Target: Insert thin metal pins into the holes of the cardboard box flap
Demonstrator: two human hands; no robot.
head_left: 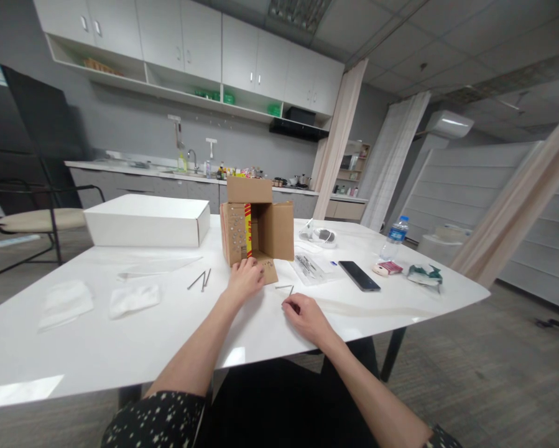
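Observation:
A small brown cardboard box (274, 230) stands open on its side on the white table (120, 348), with a red and yellow strip on its left flap. My left hand (245, 278) rests on the box's lower flap at the front. My right hand (304, 316) lies on the table just right of it, its fingertips pinching a thin metal nail (290, 290). Two or three more nails (201, 280) lie loose on the table to the left of my left hand.
A white flat box (148, 221) sits at the back left. Clear plastic bags (64, 302) and a tissue lie at the left. A black phone (359, 275), a bagged tool, a water bottle (395, 238) and small packets sit to the right. A chair stands at far left.

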